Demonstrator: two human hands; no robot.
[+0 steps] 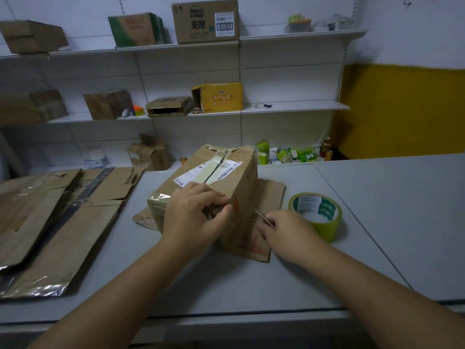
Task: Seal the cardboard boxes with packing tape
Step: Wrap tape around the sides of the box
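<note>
A worn brown cardboard box (226, 172) with a white shipping label stands on the grey table (226, 280), on top of a flattened cardboard sheet (270, 195). My left hand (193, 212) rests on the box's near top edge, fingers curled over the corner and pinching at the tape there. My right hand (289, 233) sits just right of the box and holds a thin metal blade (264, 217) that points at the box's side. A roll of yellow-green packing tape (317, 212) lies on the table right behind my right hand.
Several flattened cardboard boxes (57, 222) lie stacked on the table's left. White wall shelves (289, 107) behind carry more cartons, a yellow box (219, 96) and green packets (284, 154). A seam (364, 235) joins a second table on the right.
</note>
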